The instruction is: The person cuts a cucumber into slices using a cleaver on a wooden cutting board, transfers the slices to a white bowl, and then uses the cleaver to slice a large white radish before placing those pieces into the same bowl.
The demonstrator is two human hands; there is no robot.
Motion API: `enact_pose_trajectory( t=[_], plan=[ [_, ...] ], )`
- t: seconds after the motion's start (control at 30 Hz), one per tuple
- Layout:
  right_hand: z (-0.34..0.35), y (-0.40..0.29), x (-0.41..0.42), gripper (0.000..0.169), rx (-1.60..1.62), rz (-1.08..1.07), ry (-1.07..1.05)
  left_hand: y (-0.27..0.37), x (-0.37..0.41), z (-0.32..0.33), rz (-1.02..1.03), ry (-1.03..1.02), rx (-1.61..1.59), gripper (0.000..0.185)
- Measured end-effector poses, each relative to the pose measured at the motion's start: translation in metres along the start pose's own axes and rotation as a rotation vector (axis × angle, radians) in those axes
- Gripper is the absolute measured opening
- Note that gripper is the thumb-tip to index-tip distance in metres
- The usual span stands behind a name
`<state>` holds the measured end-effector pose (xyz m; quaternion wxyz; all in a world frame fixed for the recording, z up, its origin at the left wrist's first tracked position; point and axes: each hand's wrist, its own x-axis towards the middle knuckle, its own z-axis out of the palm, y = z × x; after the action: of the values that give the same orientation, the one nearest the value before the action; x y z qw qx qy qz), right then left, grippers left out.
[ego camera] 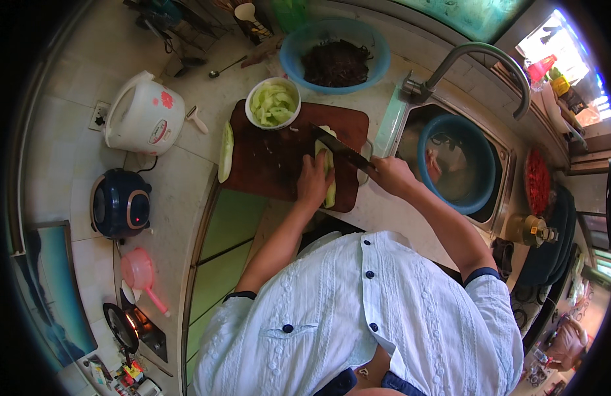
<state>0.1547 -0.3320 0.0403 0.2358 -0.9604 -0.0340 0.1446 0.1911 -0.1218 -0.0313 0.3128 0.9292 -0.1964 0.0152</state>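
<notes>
My left hand (314,180) grips a peeled pale green cucumber-like vegetable (329,194) lying lengthwise on the brown cutting board (266,173). In my right hand (392,174) is the handle of a kitchen knife (344,152); its dark blade lies across the upper part of the vegetable. A white bowl (249,115) holding pale green slices (273,104) stands at the board's upper left corner area. Another peeled length of vegetable (226,152) rests along the board's left edge.
A blue basin (288,62) with dark strips stands behind the board. At right, the sink (503,163) holds a blue tub (490,171) under a curved faucet (476,47). A peeler (198,121), rice cooker (149,116) and dark blue appliance (121,203) stand at left.
</notes>
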Motion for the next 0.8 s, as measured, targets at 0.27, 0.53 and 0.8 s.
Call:
enact_pose_trajectory(
  t=[0.27, 0.53, 0.8],
  plan=[
    [0.016, 0.006, 0.000, 0.021, -0.024, -0.018, 0.038, -0.006, 0.017, -0.001, 0.041, -0.028, 0.113, 0.034],
    [0.005, -0.011, -0.004, 0.020, -0.028, -0.014, 0.022, -0.009, 0.022, 0.007, 0.020, -0.037, 0.308, 0.025],
    [-0.011, -0.013, -0.020, 0.019, -0.043, -0.093, 0.084, -0.012, 0.023, 0.008, 0.070, -0.024, 0.399, 0.020]
  ],
)
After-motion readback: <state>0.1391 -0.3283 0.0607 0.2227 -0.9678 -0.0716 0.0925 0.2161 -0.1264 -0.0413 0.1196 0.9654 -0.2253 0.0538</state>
